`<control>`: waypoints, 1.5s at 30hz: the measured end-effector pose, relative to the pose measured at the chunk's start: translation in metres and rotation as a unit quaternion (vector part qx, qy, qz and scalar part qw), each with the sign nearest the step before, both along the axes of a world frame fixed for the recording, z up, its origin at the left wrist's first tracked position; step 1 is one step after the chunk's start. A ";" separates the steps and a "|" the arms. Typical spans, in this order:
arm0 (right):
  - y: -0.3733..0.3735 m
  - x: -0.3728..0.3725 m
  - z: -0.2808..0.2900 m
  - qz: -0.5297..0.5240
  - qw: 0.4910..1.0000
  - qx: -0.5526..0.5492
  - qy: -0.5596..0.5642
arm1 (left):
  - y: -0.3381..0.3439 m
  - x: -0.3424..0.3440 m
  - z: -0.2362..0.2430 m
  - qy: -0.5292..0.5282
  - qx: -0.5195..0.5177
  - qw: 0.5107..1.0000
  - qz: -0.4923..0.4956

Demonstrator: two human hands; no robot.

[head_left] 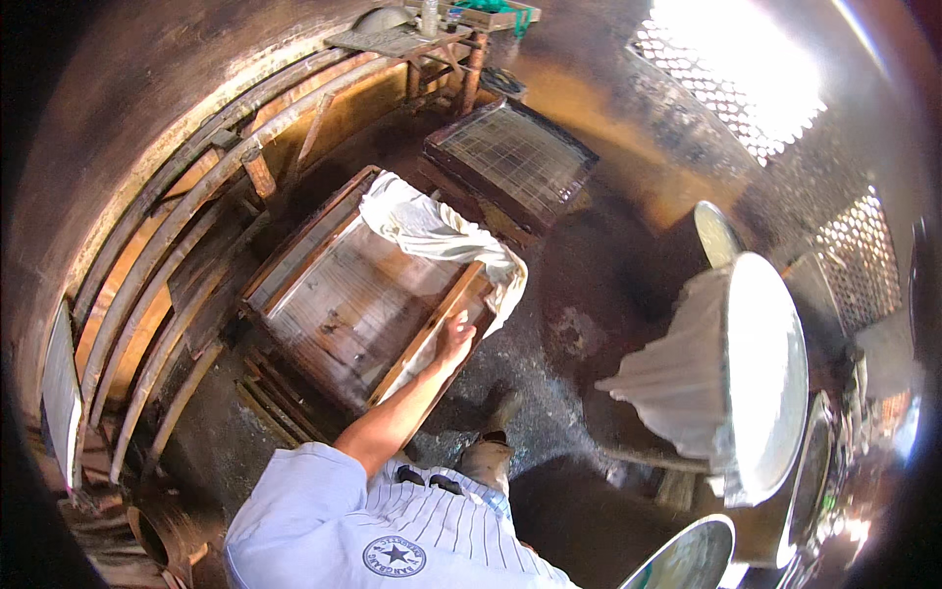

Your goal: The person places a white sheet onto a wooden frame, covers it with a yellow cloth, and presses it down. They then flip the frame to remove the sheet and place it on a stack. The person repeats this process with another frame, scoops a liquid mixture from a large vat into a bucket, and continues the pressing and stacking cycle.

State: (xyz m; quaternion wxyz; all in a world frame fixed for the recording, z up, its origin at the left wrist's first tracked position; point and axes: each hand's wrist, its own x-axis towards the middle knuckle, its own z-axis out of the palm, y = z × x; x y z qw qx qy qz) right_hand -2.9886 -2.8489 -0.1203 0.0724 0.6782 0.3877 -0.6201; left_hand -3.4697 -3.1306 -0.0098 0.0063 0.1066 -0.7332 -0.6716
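Observation:
My left hand (454, 341) rests at the right-hand bar of a wooden frame (422, 334), its fingers loosely stretched out and not visibly wrapped round anything. The frame sits in a shallow wooden box (257, 285), whose floor of wet-looking slats (343, 304) shows inside it. Over the box's far right corner a white cloth (417, 221) lies bunched, and its end hangs down outside near my hand. My right hand does not show.
Beyond the box lies a second tray with a grid (515, 157). At right stands a large round vessel (765, 378) with pale cloth (672, 363) hanging from it. A metal basin (687, 562) is near me. Wooden rails (186, 221) line the left wall; a small table (402, 41) stands behind.

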 end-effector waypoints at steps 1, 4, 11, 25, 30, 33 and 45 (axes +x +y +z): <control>0.014 -0.031 -0.004 0.040 0.999 -0.015 0.012 | 0.011 -0.026 -0.008 0.003 -0.049 0.998 0.030; 0.082 -0.120 -0.017 0.149 0.987 -0.046 0.047 | 0.056 -0.100 -0.011 -0.025 -0.212 0.976 0.045; 0.310 -0.382 0.000 0.232 0.944 -0.114 0.203 | 0.147 -0.225 0.017 -0.284 -0.321 0.865 0.262; -0.089 -0.767 0.156 0.760 0.386 0.011 0.522 | -0.057 0.023 0.101 -0.048 0.122 0.796 0.591; -0.165 -0.711 0.161 0.777 0.022 0.289 0.559 | 0.002 -0.021 0.001 -0.110 -0.455 0.773 0.428; -0.168 -0.713 0.137 0.769 -0.063 0.332 0.543 | 0.023 -0.056 0.045 -0.088 -0.487 0.821 0.285; -0.202 -0.713 0.130 0.773 -0.250 0.265 0.520 | -0.033 -0.048 -0.006 -0.076 -0.480 0.873 -0.043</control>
